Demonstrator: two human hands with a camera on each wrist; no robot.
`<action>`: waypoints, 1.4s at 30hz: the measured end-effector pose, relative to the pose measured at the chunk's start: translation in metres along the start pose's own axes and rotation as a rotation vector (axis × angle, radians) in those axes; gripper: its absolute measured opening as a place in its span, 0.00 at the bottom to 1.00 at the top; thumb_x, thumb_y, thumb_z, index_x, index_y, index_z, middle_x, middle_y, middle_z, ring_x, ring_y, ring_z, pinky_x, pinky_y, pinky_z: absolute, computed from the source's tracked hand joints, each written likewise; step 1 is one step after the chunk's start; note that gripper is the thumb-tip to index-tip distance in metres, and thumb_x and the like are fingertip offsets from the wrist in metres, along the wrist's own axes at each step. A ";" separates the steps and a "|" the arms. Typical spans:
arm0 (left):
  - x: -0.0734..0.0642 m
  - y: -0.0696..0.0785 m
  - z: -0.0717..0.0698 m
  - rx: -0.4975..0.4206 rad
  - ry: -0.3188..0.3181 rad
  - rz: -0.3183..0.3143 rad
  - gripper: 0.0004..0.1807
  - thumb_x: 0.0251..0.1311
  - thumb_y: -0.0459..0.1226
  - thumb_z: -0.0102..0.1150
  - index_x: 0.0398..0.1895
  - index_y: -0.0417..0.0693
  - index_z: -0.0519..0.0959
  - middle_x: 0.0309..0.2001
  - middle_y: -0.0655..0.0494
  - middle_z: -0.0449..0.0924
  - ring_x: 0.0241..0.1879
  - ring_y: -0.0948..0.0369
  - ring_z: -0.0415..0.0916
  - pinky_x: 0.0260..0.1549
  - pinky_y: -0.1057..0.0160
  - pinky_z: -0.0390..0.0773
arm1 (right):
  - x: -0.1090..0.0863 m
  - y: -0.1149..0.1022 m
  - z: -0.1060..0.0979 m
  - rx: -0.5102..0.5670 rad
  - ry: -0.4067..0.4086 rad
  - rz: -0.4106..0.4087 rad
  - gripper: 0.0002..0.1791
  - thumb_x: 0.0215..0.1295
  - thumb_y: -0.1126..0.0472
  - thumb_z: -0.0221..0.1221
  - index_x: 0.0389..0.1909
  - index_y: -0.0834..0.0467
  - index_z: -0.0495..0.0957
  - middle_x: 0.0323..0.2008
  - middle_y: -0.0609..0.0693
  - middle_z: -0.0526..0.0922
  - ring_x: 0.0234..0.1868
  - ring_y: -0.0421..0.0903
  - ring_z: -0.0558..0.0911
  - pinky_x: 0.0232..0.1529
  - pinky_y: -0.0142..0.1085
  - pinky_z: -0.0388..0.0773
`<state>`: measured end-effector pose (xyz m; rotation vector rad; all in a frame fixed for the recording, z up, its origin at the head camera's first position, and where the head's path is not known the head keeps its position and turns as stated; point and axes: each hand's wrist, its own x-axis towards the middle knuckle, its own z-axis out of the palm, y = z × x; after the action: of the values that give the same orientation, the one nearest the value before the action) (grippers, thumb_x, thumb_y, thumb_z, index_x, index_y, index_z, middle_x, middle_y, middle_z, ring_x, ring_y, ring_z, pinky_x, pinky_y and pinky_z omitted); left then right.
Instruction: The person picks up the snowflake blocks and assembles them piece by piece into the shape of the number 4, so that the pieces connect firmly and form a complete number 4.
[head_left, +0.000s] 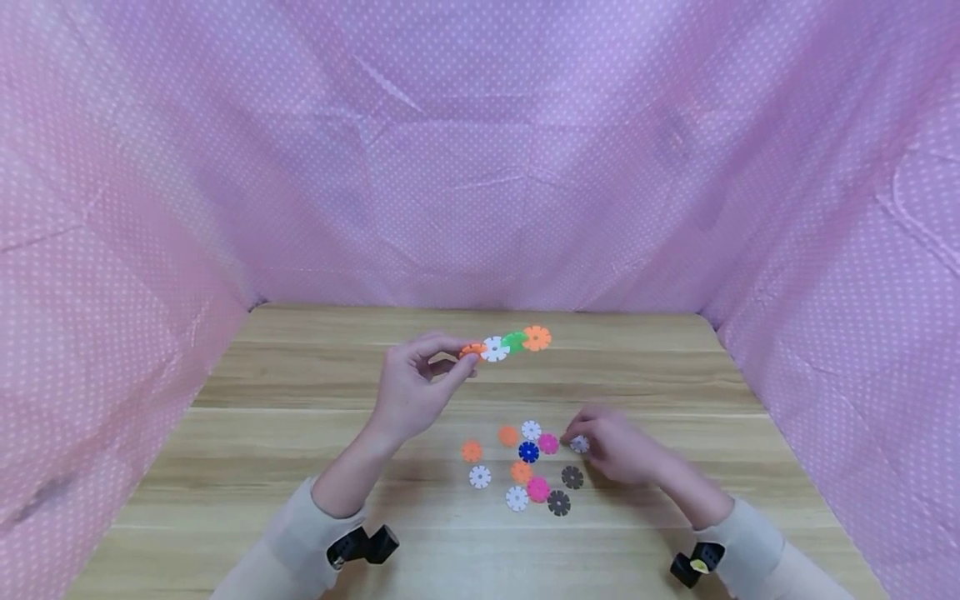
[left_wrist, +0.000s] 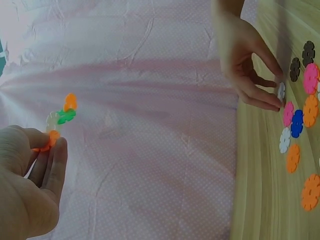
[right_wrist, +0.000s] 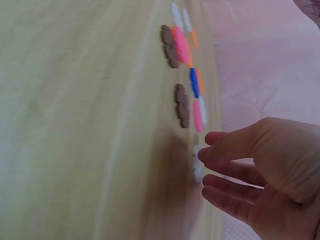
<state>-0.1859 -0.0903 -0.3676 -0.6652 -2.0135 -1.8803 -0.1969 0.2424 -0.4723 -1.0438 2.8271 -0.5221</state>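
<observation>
My left hand (head_left: 416,387) is raised over the table and pinches the end of a short chain of notched plastic snowflake discs. At the pinched end is an orange disc (left_wrist: 53,137), partly covered by the fingers. After it come a white disc (head_left: 495,349), a green disc (head_left: 513,342) and another orange disc (head_left: 536,337). On the right, my right hand (head_left: 618,446) hovers low with loosely bent fingers around a loose white disc (head_left: 580,444). In the right wrist view that white disc (right_wrist: 196,170) lies on the table just beyond the fingertips, not clearly gripped.
Several loose discs lie flat between the forearms, among them a blue disc (head_left: 528,452), a pink disc (head_left: 537,489), a brown disc (head_left: 558,502) and an orange disc (head_left: 472,451). Pink dotted cloth (head_left: 480,208) walls in the wooden table (head_left: 300,367).
</observation>
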 end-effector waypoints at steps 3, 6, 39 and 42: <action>0.002 0.003 0.000 -0.001 -0.010 -0.001 0.07 0.63 0.22 0.69 0.43 0.31 0.88 0.40 0.37 0.88 0.35 0.65 0.88 0.43 0.60 0.94 | 0.002 0.001 0.004 0.016 0.005 0.007 0.17 0.61 0.74 0.68 0.48 0.55 0.90 0.47 0.49 0.87 0.51 0.50 0.86 0.57 0.49 0.90; 0.003 0.005 0.000 -0.007 -0.015 -0.009 0.07 0.63 0.23 0.69 0.43 0.31 0.88 0.41 0.37 0.88 0.35 0.65 0.88 0.43 0.61 0.94 | 0.003 0.000 0.006 0.012 0.033 0.008 0.15 0.61 0.74 0.69 0.46 0.57 0.90 0.45 0.50 0.87 0.48 0.49 0.87 0.55 0.48 0.91; -0.001 0.015 0.006 -0.036 -0.031 0.037 0.08 0.62 0.20 0.68 0.43 0.28 0.87 0.40 0.33 0.88 0.34 0.67 0.88 0.39 0.60 0.95 | 0.023 -0.058 -0.107 0.562 0.622 0.003 0.08 0.65 0.77 0.68 0.45 0.69 0.86 0.36 0.63 0.90 0.35 0.35 0.89 0.38 0.27 0.92; -0.004 0.016 0.008 -0.038 -0.028 0.022 0.08 0.62 0.21 0.69 0.43 0.29 0.88 0.40 0.34 0.88 0.33 0.64 0.89 0.40 0.60 0.95 | 0.021 -0.065 -0.112 0.610 0.666 -0.033 0.09 0.64 0.79 0.67 0.44 0.70 0.85 0.35 0.59 0.90 0.34 0.34 0.90 0.38 0.28 0.92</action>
<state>-0.1732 -0.0821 -0.3564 -0.7239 -1.9844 -1.9111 -0.1942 0.2151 -0.3440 -0.8933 2.7712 -1.8829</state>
